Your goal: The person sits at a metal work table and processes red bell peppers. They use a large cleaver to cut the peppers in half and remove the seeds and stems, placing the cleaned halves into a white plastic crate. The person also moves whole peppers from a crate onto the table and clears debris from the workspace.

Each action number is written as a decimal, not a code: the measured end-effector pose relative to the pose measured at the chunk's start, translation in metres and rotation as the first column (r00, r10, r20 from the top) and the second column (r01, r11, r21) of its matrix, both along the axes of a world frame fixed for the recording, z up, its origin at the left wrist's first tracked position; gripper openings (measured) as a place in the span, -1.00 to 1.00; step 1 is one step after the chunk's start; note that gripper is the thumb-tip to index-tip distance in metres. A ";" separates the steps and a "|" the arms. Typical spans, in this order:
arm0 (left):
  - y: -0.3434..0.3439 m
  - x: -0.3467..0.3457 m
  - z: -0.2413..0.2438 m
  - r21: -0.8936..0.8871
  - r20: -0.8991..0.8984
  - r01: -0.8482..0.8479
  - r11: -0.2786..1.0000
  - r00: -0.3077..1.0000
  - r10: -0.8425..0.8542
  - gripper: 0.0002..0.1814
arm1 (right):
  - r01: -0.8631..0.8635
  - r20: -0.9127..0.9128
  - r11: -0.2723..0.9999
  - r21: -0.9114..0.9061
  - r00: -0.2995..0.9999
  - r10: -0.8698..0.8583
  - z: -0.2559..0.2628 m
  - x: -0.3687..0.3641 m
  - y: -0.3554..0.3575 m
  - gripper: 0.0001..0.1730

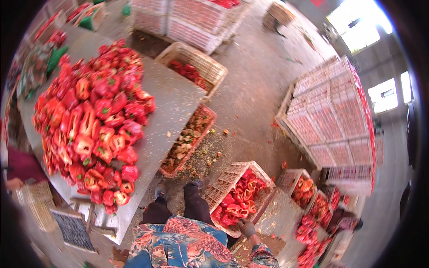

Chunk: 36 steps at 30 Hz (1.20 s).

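Observation:
My right hand (247,227), which looks gloved, grips the near rim of a pale plastic crate (218,191). Red bell peppers (236,204), many cut open, fill much of that crate, which stands to my right beside a low table (281,214). At the bottom edge, left of my flowered top, a blurred part of what looks like my left hand (120,254) shows; its fingers cannot be made out. Ahead and to my left, a big heap of red peppers (97,124), whole and cut, lies on a metal-topped table (167,97) strewn with seeds.
Beyond the table edge are a red crate (209,124) of pepper cores and a yellowish crate (211,63) with red pieces. Stacked crates on a pallet (331,114) rise at right. A wooden stool (90,217) stands at left. Other people (25,167) are at the far left and right (345,221).

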<state>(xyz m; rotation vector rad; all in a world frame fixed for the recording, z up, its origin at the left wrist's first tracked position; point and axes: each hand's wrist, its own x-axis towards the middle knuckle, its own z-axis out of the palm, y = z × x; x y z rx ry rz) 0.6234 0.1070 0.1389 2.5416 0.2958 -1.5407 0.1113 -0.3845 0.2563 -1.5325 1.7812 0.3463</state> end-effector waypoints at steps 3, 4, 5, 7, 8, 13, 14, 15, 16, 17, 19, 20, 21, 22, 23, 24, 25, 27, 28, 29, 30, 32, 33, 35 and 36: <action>-0.072 -0.004 -0.021 -0.392 -0.318 -0.596 0.701 0.803 0.505 -0.53 | 0.126 -0.055 0.983 0.136 0.991 -0.119 -0.002 -0.023 0.025 -0.59; -0.101 0.005 -0.019 -0.542 -0.194 -0.225 0.810 0.971 0.140 -0.55 | 0.176 -0.058 0.968 0.181 0.984 -0.168 -0.002 -0.028 0.026 -0.57; -0.157 0.012 -0.009 -0.633 -0.036 0.170 0.755 0.968 -0.248 -0.56 | 0.232 -0.076 0.948 0.219 0.973 -0.220 -0.001 -0.036 0.027 -0.55; -0.275 0.012 0.038 -0.655 -0.073 0.087 0.750 0.981 -0.177 -0.67 | 0.288 -0.036 0.945 0.151 0.957 -0.286 -0.005 -0.059 0.033 -0.59; -0.326 0.009 0.062 -0.663 -0.087 0.044 0.747 0.987 -0.135 -0.71 | 0.334 -0.008 0.935 0.122 0.942 -0.336 -0.006 -0.067 0.030 -0.60; -0.475 -0.019 0.107 -0.416 -0.189 -0.167 0.894 0.977 0.095 -0.66 | 0.535 0.077 0.845 0.006 0.842 -0.534 0.000 -0.108 0.001 -0.63; -0.485 -0.025 0.107 -0.398 -0.190 -0.139 0.907 0.979 0.066 -0.65 | 0.614 0.148 0.788 -0.039 0.784 -0.603 -0.005 -0.115 0.000 -0.65; -0.495 -0.030 0.101 -0.376 -0.203 -0.108 0.920 0.979 0.032 -0.64 | 0.684 0.178 0.729 -0.042 0.723 -0.668 -0.018 -0.126 0.008 -0.65; -0.510 -0.032 0.091 -0.277 -0.255 -0.154 0.948 0.963 0.082 -0.61 | 0.747 0.209 0.664 -0.042 0.656 -0.725 -0.035 -0.135 0.020 -0.66; -0.525 -0.034 0.083 -0.174 -0.297 -0.196 0.965 0.945 0.139 -0.57 | 0.802 0.243 0.596 -0.040 0.586 -0.773 -0.048 -0.141 0.030 -0.66; -0.546 -0.041 0.072 -0.167 -0.291 -0.113 0.979 0.955 0.061 -0.58 | 0.745 0.176 0.661 -0.088 0.665 -0.726 -0.056 -0.140 0.040 -0.68; -0.556 -0.046 0.066 -0.200 -0.274 -0.040 0.979 0.962 -0.017 -0.58 | 0.734 0.162 0.675 -0.072 0.676 -0.719 -0.057 -0.137 0.045 -0.68; -0.571 -0.051 0.062 -0.216 -0.264 0.013 0.976 0.962 -0.071 -0.59 | 0.725 0.145 0.687 -0.054 0.686 -0.713 -0.053 -0.131 0.047 -0.68; -0.586 -0.056 0.060 -0.228 -0.254 0.054 0.972 0.961 -0.113 -0.59 | 0.764 0.065 0.645 0.022 0.643 -0.763 -0.032 -0.116 0.029 -0.69; -0.605 -0.059 0.058 -0.239 -0.244 0.094 0.966 0.957 -0.153 -0.59 | 0.814 0.121 0.574 0.089 0.563 -0.818 -0.041 -0.114 0.031 -0.69; -0.623 -0.067 0.051 -0.245 -0.253 0.132 0.961 0.948 -0.195 -0.60 | 0.854 0.165 0.499 0.149 0.476 -0.864 -0.051 -0.115 0.038 -0.68; -0.639 -0.069 0.049 -0.243 -0.247 0.167 0.956 0.942 -0.227 -0.60 | 0.877 0.206 0.423 0.229 0.381 -0.901 -0.052 -0.108 0.034 -0.67; -0.675 -0.077 0.041 -0.234 -0.250 0.231 0.944 0.924 -0.288 -0.61 | 0.807 0.120 0.584 0.094 0.573 -0.811 -0.059 -0.105 0.023 -0.66; -0.692 -0.082 0.036 -0.224 -0.253 0.264 0.938 0.914 -0.318 -0.61 | 0.749 0.105 0.662 0.023 0.657 -0.746 -0.072 -0.109 0.020 -0.66; -0.712 -0.087 0.029 -0.213 -0.265 0.298 0.930 0.899 -0.349 -0.61 | 0.679 0.074 0.733 -0.047 0.734 -0.675 -0.093 -0.116 0.021 -0.66; -0.730 -0.098 0.018 -0.196 -0.302 0.332 0.923 0.875 -0.379 -0.62 | 0.692 0.100 0.713 -0.111 0.722 -0.685 -0.130 -0.129 0.046 -0.65; -0.775 -0.074 0.023 -0.201 -0.235 0.356 0.913 0.887 -0.398 -0.62 | 0.810 0.066 0.586 -0.011 0.585 -0.808 -0.103 -0.111 -0.054 -0.67; -0.796 -0.067 0.023 -0.189 -0.220 0.372 0.909 0.886 -0.408 -0.63 | 0.860 0.007 0.509 0.043 0.509 -0.860 -0.073 -0.107 -0.098 -0.68; -0.840 -0.052 0.021 -0.162 -0.210 0.404 0.900 0.877 -0.432 -0.64 | 0.911 0.162 0.411 0.043 0.399 -0.902 -0.063 -0.107 -0.121 -0.66; -0.864 -0.041 0.017 -0.166 -0.197 0.411 0.896 0.877 -0.439 -0.64 | 0.925 0.203 0.380 0.034 0.365 -0.908 -0.074 -0.106 -0.129 -0.65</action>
